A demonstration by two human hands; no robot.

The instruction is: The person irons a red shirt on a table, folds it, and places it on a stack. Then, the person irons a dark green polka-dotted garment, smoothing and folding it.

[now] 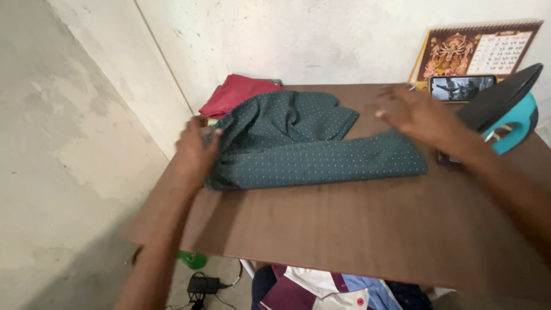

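Table: brown wood [344,229], wall behind
Cloth: dotted green garment [304,149], soft, light; best gripped at folded ends
Left hand [195,152]: clutching left end
Right hand [422,117]: spread, hovering above right end

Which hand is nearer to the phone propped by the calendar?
Right. The right hand hovers just left of and below the phone; the left hand grips the green dotted garment across the table.
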